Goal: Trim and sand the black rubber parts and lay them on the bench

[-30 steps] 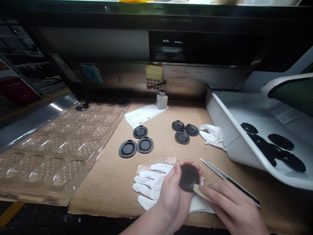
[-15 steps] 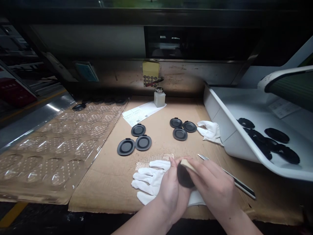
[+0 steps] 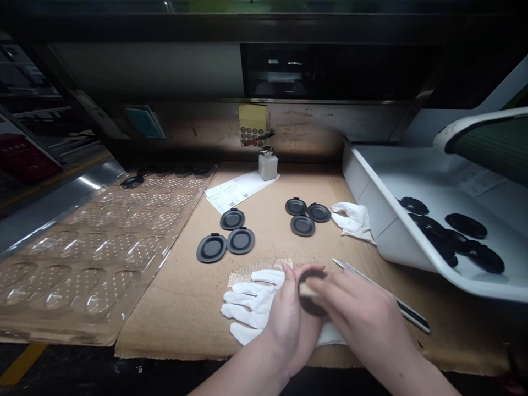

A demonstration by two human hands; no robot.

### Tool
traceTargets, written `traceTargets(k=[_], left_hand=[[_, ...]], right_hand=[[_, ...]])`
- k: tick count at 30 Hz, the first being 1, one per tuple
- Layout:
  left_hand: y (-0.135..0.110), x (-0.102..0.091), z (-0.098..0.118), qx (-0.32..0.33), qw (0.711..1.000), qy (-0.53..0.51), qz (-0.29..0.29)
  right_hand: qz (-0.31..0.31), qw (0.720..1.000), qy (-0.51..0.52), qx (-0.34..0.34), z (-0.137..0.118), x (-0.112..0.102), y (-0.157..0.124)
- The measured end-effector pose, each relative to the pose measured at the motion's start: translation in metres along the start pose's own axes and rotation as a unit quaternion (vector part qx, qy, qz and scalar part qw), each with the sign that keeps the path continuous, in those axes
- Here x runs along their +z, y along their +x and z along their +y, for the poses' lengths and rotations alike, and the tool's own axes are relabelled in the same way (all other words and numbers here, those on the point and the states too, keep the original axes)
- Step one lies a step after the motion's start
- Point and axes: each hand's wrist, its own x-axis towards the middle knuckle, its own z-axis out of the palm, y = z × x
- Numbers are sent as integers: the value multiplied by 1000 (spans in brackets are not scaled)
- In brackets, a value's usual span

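Observation:
A round black plastic cap rests in my left hand, whose fingers curl around its edge. My right hand pinches a small cream-coloured pad and presses it against the face of that cap; my fingers partly cover both. Beneath my hands lies a white glove, flat on the cardboard. Beyond them sit a trio of black caps on the left and another trio in the middle.
A utility knife lies right of my hands. A second white glove touches the white bin, which holds several black parts. A bottle stands on a paper sheet. A clear moulded tray spans the left.
My right hand has turned and shifted slightly left, moving the cream pad from the cap's upper edge down onto its face. My left hand stays nearly still.

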Motion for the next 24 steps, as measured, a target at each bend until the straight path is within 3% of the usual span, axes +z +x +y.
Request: traceTargets(k=[4, 8, 10, 14, 18, 21, 24], left_hand=[[0, -1, 1, -2, 1000, -10, 7], [-1, -2, 1, -17, 1000, 11, 19], [1, -2, -1, 3, 1000, 19, 8], [2, 0, -3, 33, 999, 19, -35], [0, 0, -3, 21, 1000, 14, -9], [-2, 1, -2, 3, 1000, 15, -4], [-2, 0, -1, -3, 1000, 10, -3]], right_hand=[[56, 998, -14, 15, -2, 5, 2], [-13, 998, 56, -15, -2, 0, 1], [-7, 1000, 22, 21, 2, -2, -1], [75, 994, -60, 55, 2, 7, -4], [91, 989, -100, 59, -6, 18, 11], [66, 992, -22, 101, -4, 9, 25], [119, 979, 38, 161, 6, -14, 22]])
